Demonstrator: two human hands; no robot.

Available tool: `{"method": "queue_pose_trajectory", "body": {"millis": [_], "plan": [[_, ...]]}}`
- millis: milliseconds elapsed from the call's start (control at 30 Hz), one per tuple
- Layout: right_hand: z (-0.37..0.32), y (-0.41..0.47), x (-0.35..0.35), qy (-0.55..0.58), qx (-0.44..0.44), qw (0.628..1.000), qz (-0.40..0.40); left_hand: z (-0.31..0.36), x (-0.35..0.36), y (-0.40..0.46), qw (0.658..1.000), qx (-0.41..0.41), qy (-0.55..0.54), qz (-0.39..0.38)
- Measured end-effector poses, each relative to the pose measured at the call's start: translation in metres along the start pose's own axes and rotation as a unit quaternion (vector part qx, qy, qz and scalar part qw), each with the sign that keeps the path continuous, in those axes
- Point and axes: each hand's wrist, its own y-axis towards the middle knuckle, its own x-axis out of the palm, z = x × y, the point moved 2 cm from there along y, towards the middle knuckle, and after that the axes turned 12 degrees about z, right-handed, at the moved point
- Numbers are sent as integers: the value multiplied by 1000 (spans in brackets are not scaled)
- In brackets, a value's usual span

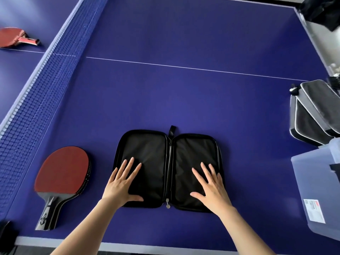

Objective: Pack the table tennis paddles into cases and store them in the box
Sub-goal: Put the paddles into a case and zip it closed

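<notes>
hands lay flat with fingers spread, left hand (122, 183) and right hand (211, 186) each pressing one half of the open black case (166, 159) on the table (184, 100). paddle (61, 178) waited just left; keeping the case pinned flat would ease sliding it in.

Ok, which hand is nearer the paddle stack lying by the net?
Left. The left hand lies flat on the open case's left half, just right of the paddle stack; the right hand lies on the far half.
</notes>
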Motion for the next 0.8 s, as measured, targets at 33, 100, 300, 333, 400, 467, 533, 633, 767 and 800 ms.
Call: {"method": "queue_pose_trajectory", "body": {"millis": [33,100,300,333,400,467,533,633,767,800], "plan": [[0,1,0,-4,-1,1000,0,1,-1,0,1000,-1,2,-3],[-2,1,-1,-9,-4,1000,1,2,-3,-1,1000,-4,0,-14],[-26,6,-15,15,44,999,27,6,-20,-5,996,-3,-78,51],[-37,7,-19,36,57,996,49,3,-25,-10,991,-7,-97,90],[-63,9,-27,106,74,985,114,-8,-36,-22,978,-39,-123,161],[-94,10,-28,190,75,963,174,-32,-45,-38,958,-97,-140,230],[-133,13,-26,255,84,946,184,-67,-53,-53,934,-157,-147,285],[-189,20,-22,345,106,921,146,-119,-64,-68,897,-256,-179,313],[-271,33,-13,424,140,889,104,-185,-63,-80,857,-364,-265,249],[-290,37,-11,436,147,884,88,-198,-60,-80,851,-377,-286,227]]}}
